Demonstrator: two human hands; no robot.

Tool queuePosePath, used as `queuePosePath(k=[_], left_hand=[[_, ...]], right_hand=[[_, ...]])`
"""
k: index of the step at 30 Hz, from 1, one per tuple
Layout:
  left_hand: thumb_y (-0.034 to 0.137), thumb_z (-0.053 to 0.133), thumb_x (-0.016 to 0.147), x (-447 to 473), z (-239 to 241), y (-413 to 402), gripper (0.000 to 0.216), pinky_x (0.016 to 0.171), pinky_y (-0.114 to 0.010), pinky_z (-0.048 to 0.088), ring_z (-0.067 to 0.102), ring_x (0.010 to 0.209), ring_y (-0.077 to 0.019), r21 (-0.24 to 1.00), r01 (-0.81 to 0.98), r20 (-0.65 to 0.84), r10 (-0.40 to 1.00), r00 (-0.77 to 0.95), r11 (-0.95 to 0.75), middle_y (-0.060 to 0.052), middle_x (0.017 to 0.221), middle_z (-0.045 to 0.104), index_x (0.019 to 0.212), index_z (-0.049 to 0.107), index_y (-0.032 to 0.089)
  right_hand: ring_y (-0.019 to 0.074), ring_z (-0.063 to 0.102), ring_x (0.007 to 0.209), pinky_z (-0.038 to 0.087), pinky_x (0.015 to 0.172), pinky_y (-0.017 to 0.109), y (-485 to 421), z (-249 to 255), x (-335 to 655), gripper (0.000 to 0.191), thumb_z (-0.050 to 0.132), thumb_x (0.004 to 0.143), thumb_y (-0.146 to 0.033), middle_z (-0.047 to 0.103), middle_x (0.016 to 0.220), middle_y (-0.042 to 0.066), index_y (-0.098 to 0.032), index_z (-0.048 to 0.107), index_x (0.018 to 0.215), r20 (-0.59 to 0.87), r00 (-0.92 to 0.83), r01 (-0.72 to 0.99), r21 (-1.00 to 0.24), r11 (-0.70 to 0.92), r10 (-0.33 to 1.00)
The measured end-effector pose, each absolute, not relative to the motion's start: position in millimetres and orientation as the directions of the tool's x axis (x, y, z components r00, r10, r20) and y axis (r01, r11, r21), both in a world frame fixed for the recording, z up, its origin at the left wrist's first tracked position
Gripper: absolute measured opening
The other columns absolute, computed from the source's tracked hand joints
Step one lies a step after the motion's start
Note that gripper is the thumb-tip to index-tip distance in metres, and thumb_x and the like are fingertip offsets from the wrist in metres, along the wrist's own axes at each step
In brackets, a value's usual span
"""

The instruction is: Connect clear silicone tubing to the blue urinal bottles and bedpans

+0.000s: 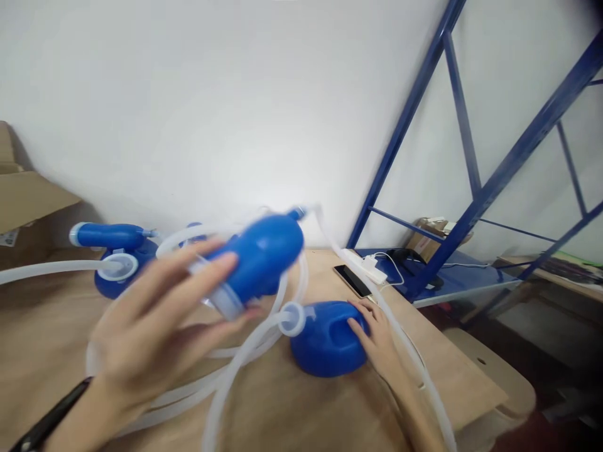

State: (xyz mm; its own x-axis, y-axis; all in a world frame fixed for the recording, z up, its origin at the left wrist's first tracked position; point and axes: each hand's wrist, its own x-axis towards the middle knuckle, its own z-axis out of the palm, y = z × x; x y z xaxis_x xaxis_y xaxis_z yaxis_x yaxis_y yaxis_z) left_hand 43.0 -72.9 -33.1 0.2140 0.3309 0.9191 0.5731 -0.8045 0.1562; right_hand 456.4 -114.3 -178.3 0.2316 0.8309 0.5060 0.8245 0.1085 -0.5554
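My left hand (160, 320) holds a blue urinal funnel (264, 251) by its white-capped end, tilted up to the right above the table. The funnel and the hand are blurred by motion. From its narrow tip a clear hose (377, 295) runs down to the right, past my right arm. My right hand (377, 333) grips the handle of a blue urine bottle (327, 351) that stands on the table. This bottle's white cap (292, 319) faces left, with a whitish hose (235, 364) coming out of it.
At the left, another blue bottle (106, 285) stands with a capped funnel (110, 235) on top. A cardboard box (38, 201) is at the far left. A phone (352, 280) and a white power strip (367, 269) lie by a blue metal rack (409, 119). A stool (490, 370) stands right of the table.
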Motion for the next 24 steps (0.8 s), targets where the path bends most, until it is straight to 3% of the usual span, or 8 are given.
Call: queuePosePath(k=[3,6,9,11,14,20,22,24], left_hand=[[0.039,0.079,0.092,88.7,-42.8,-98.4,0.051,0.075,-0.024,0.064,0.074,0.087,-0.0151,-0.021,0.439,0.894,0.18,0.41,-0.898,-0.007,0.13,0.071,0.139,0.061,0.028],[0.042,0.066,0.101,122.9,-64.8,-109.8,0.043,0.071,-0.028,0.065,0.076,0.086,-0.0177,0.022,0.368,0.807,0.234,0.542,-0.929,-0.012,0.129,0.072,0.14,0.059,0.024],[0.036,0.063,0.101,146.7,-92.5,-106.8,0.041,0.066,-0.033,0.066,0.078,0.094,-0.0252,-0.079,0.435,0.748,0.235,0.621,-0.897,-0.014,0.127,0.073,0.14,0.06,0.023],[0.027,0.061,0.101,160.6,-108.7,-99.8,0.038,0.064,-0.033,0.064,0.078,0.094,-0.0277,-0.193,0.484,0.774,0.171,0.609,-0.854,-0.017,0.129,0.072,0.138,0.062,0.022],[0.029,0.059,0.102,181.1,-123.3,-91.1,0.033,0.063,-0.032,0.063,0.077,0.084,-0.0242,-0.198,0.538,0.836,0.146,0.53,-0.82,-0.018,0.123,0.073,0.133,0.066,0.022],[0.017,0.059,0.098,214.0,-136.6,-102.6,0.037,0.064,-0.026,0.061,0.074,0.079,-0.0195,-0.377,0.434,0.825,-0.083,0.56,-0.818,-0.016,0.116,0.074,0.135,0.064,0.023],[0.026,0.058,0.102,217.0,-135.7,-108.2,0.037,0.065,-0.026,0.061,0.075,0.085,-0.0203,-0.355,0.406,0.772,-0.019,0.635,-0.842,-0.017,0.124,0.071,0.139,0.061,0.025],[0.048,0.059,0.103,214.0,-128.1,-112.1,0.045,0.066,-0.028,0.061,0.075,0.093,-0.0231,-0.259,0.355,0.68,0.091,0.727,-0.898,-0.02,0.137,0.064,0.143,0.057,0.026]], right_hand=[[0.0355,0.061,0.119,0.045,0.11,0.06,-114.3,-181.1,439.7,0.047,0.058,0.095,-0.063,0.066,0.119,0.013,-0.024,0.072,0.116,0.535,0.248,0.821,-0.558,0.118,0.808],[0.0348,0.061,0.121,0.047,0.109,0.057,-117.4,-186.7,427.5,0.05,0.055,0.095,-0.063,0.066,0.125,0.015,-0.022,0.068,0.121,0.521,0.261,0.759,-0.631,0.161,0.813],[0.0351,0.059,0.13,0.044,0.115,0.058,-125.7,-191.5,418.5,0.054,0.052,0.096,-0.062,0.065,0.136,0.016,-0.021,0.063,0.131,0.49,0.286,0.693,-0.699,0.176,0.823],[0.0344,0.061,0.13,0.045,0.115,0.057,-134.1,-191.4,411.5,0.052,0.053,0.098,-0.06,0.067,0.135,0.015,-0.021,0.064,0.13,0.453,0.309,0.66,-0.735,0.155,0.836],[0.0333,0.065,0.122,0.051,0.11,0.054,-149.0,-190.7,398.8,0.046,0.053,0.1,-0.058,0.071,0.128,0.014,-0.022,0.065,0.126,0.45,0.337,0.641,-0.753,0.148,0.827],[0.0374,0.061,0.132,0.051,0.112,0.056,-177.5,-211.2,391.9,0.05,0.054,0.096,-0.058,0.068,0.136,0.015,-0.024,0.066,0.132,0.524,0.331,0.685,-0.705,0.181,0.785],[0.0365,0.058,0.137,0.049,0.115,0.055,-185.3,-216.5,398.2,0.055,0.054,0.096,-0.058,0.065,0.142,0.015,-0.024,0.062,0.138,0.484,0.336,0.666,-0.729,0.16,0.808],[0.036,0.058,0.138,0.048,0.116,0.055,-191.8,-217.3,406.0,0.059,0.055,0.095,-0.059,0.065,0.143,0.015,-0.023,0.06,0.142,0.441,0.343,0.64,-0.756,0.138,0.829]])
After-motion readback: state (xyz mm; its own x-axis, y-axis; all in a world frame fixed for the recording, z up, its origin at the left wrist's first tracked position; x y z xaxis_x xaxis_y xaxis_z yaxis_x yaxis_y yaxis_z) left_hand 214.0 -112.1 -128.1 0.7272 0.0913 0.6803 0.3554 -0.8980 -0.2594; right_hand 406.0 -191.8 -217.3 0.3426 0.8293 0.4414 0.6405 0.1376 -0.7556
